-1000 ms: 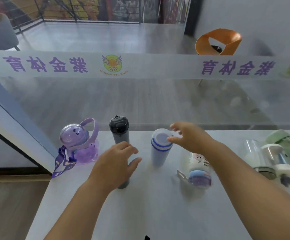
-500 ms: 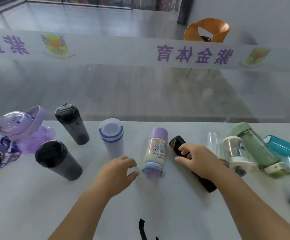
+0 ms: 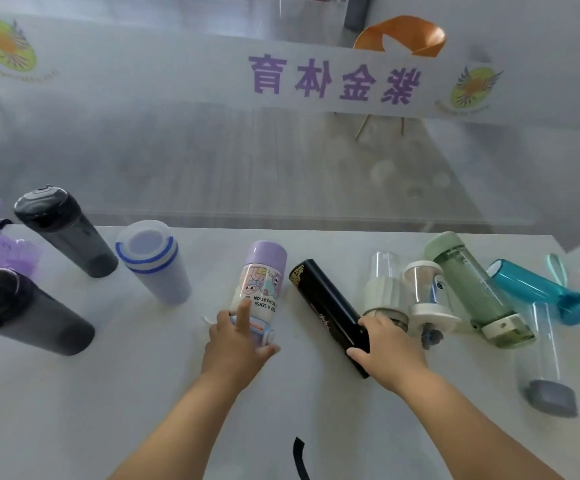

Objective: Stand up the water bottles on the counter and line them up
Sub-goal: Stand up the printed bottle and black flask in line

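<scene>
Left hand [image 3: 236, 344] onto bottle [image 3: 264, 271], white counter [image 3: 143, 393]

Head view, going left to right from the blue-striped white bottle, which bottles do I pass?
blue-striped white bottle → cartoon bottle → black bottle → white-sleeved clear bottle → small clear bottle → green bottle → teal bottle

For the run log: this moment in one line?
left hand grips cartoon bottle | right hand grips black bottle | both bottles lying on counter
</scene>
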`<move>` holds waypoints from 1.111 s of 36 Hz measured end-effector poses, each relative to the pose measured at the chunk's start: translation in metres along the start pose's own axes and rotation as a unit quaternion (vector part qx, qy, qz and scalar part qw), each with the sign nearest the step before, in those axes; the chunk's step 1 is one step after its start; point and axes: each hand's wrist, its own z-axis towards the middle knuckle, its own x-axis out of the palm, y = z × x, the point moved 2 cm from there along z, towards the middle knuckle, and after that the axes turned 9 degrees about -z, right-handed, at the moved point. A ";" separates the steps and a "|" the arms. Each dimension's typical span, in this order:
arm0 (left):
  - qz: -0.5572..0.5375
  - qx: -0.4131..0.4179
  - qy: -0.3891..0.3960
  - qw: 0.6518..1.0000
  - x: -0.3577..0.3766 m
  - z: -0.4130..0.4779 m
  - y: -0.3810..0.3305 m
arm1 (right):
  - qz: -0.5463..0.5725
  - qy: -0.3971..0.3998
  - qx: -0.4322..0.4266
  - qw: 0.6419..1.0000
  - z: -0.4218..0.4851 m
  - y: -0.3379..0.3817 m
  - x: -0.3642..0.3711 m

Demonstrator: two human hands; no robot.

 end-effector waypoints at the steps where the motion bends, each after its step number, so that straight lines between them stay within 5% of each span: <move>1: 0.002 -0.004 -0.007 1.000 0.003 0.000 0.000 | -0.008 0.005 0.002 1.000 0.000 -0.001 0.004; 12: -0.036 0.037 -0.096 0.994 0.000 -0.011 -0.001 | -0.005 0.038 0.025 0.999 0.009 0.000 0.025; 25: 0.011 0.122 -0.213 0.969 -0.073 -0.019 -0.044 | 0.082 -0.029 0.044 0.995 0.008 -0.002 0.020; 40: 0.084 0.106 -0.157 0.978 -0.114 -0.004 -0.076 | 0.192 -0.188 0.019 0.963 0.009 0.015 -0.070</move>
